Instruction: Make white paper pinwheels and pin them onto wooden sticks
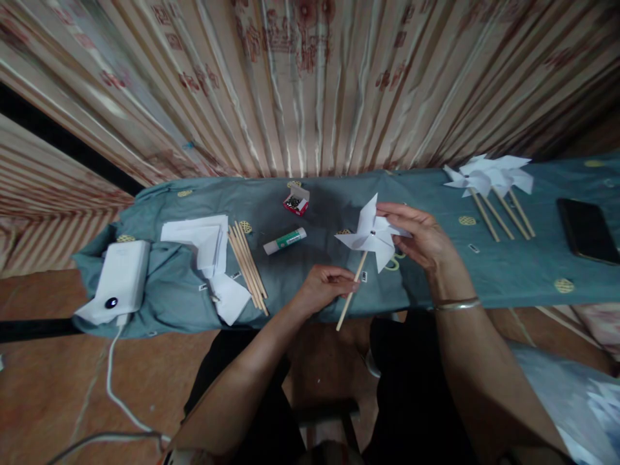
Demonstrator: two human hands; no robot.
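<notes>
A white paper pinwheel (372, 237) on a thin wooden stick (346, 311) is held up over the near part of the table. My left hand (329, 286) is closed around the stick below the paper, pinching it between thumb and fingers. At the pinwheel's right side, my right hand (419, 236) has its fingers on a paper blade, the thumb below it. A small dark pin head shows at the pinwheel's centre. Partly hidden behind the paper lies a pair of scissors (393, 263) with pale green handles.
A glue stick (285, 240), an open red box of pins (296, 201), loose wooden sticks (248, 268) and white paper sheets (194, 229) lie on the left. A white power bank (122, 278) has a cable attached. Several finished pinwheels (489, 175) and a phone (587, 229) lie right.
</notes>
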